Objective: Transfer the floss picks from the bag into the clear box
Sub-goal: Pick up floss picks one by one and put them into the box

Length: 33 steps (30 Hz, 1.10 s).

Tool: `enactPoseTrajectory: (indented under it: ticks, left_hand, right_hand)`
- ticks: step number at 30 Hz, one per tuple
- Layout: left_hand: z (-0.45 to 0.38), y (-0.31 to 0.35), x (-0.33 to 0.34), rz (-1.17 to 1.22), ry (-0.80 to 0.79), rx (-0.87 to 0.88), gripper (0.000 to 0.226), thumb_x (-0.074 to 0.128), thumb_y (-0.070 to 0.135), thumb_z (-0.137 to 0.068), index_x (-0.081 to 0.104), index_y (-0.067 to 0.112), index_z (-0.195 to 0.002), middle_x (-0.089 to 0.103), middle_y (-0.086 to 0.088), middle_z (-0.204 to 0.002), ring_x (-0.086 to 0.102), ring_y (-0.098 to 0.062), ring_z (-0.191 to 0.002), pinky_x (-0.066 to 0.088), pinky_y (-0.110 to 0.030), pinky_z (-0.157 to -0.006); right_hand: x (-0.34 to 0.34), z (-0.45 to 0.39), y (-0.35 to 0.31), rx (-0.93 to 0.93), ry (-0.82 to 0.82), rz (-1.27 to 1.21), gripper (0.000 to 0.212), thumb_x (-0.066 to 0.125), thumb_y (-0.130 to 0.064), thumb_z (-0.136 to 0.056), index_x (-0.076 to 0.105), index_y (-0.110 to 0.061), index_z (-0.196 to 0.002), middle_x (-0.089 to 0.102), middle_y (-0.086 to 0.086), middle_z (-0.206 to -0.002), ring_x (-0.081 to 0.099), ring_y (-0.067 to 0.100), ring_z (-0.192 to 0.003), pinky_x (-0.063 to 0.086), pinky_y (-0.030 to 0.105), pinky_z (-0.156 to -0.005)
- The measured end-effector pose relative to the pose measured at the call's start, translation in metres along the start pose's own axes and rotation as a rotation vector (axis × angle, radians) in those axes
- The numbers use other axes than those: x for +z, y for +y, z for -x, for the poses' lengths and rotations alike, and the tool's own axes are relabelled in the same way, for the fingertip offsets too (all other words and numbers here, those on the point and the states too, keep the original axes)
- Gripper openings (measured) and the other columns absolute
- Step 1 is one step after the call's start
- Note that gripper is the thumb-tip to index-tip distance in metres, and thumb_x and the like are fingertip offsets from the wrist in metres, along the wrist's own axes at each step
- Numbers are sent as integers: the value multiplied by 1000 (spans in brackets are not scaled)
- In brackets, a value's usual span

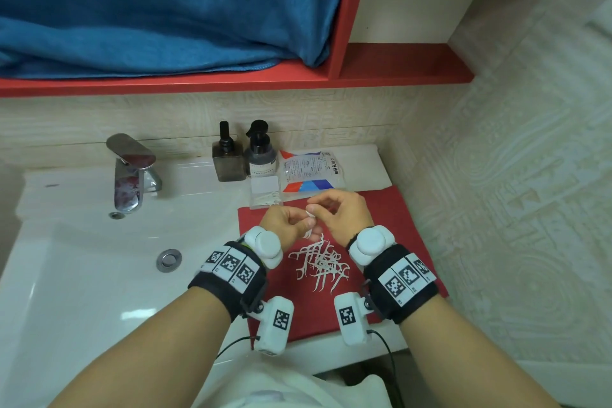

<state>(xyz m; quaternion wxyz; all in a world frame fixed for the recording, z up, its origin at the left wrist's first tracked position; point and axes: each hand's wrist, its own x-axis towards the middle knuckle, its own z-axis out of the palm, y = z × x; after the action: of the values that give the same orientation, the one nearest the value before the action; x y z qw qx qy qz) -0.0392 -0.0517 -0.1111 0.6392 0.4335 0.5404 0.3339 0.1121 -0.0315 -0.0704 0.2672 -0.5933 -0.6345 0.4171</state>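
Both hands raised together above a dark red rectangular cloth mat (397, 209) spread on the white bench (205, 182) beside the basin. Left hand (288, 225) curled, thumb and fingers pinched on a small white plastic floss pick (309, 232). Right hand (341, 212) just beside it, fingertips (313, 209) closed on what looks like the same pick or a second one, though too small and blurred to tell which. Black wrist straps with white square-patterned markers on both forearms.

Loose pile of white floss picks (323, 263) lying on the mat between the wrists, tangled and crossing one another. Small clear plastic box (265, 190) at the mat's far left corner, lid open, a few picks already inside. Flat white printed plastic bag with red and blue stripes (311, 170) lying just beyond the box and to its right, against the wall edge.

Square brown glass bottle (228, 159) and dark pump bottle (261, 152) standing side by side, left of the bag. Chrome tap (130, 169) further left, over the white basin. Above, blue towel (159, 7) heaped on a red shelf (198, 81).
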Motion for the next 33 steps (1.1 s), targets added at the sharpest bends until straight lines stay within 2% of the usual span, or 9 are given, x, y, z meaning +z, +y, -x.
enactPoseTrajectory:
  ticks: [4,7,11,14,17,19,23,28,33]
  left_hand:
    - [9,11,10,-98,-30,44,17,57,6,-93,68,1,-81,69,-9,-72,65,-14,-59,56,-25,-66]
    - [13,18,13,-165,-37,47,26,56,6,-94,65,10,-69,62,1,-60,55,-4,-47,49,-22,-58]
    - [18,24,14,-179,-89,21,30,53,9,-95,68,18,-71,55,0,-57,45,-9,-48,43,-22,-55]
    - [26,30,15,-152,-110,-16,32,50,9,-96,63,14,-67,51,-4,-57,40,-14,-49,39,-26,-55]
    - [31,41,14,-82,-170,-95,36,42,-7,-92,53,8,-61,41,-1,-47,33,-13,-44,29,-24,-50]
    - [35,47,13,-29,-226,-106,37,40,-6,-94,51,7,-61,35,0,-47,30,-13,-45,26,-23,-49]
    - [39,53,13,-174,-285,-42,36,39,8,-101,61,7,-73,49,1,-53,44,-14,-50,41,-23,-52]
    - [47,60,17,-317,-272,72,25,41,10,-101,64,0,-103,69,-8,-78,66,-13,-60,57,-24,-69]
    - [45,60,16,-407,-142,137,17,54,10,-95,69,4,-95,75,-9,-89,73,-21,-78,56,-25,-79]
  right_hand:
    - [-6,8,1,30,70,26,8,78,-20,-80,76,-23,-87,74,-10,-79,68,0,-73,54,17,-72]
    - [-10,16,-2,19,68,-17,15,80,-20,-78,77,-21,-93,75,-8,-84,70,2,-78,55,21,-77]
    - [-20,27,-6,3,39,-135,18,81,-15,-77,77,-14,-94,76,-1,-81,73,13,-72,59,26,-70]
    - [-25,33,-10,-60,24,-85,17,82,-17,-76,78,-15,-93,76,-2,-83,70,5,-76,53,16,-72]
    - [-31,36,-12,-75,-69,-116,20,81,-12,-77,76,-12,-97,76,4,-89,70,11,-81,55,20,-77]
    - [-33,38,-14,-80,-78,-150,18,81,-10,-77,76,-9,-94,76,6,-86,70,10,-77,55,21,-77]
    - [-37,40,-18,-24,-59,-265,14,78,-2,-77,75,-9,-88,74,-2,-75,69,8,-68,58,24,-73]
    - [-37,43,-23,24,47,-261,10,80,-8,-77,76,-15,-82,74,-2,-68,67,10,-59,58,26,-66]
    - [-34,41,-22,-8,73,-170,9,83,-15,-76,77,-16,-84,76,-2,-77,72,11,-70,60,29,-74]
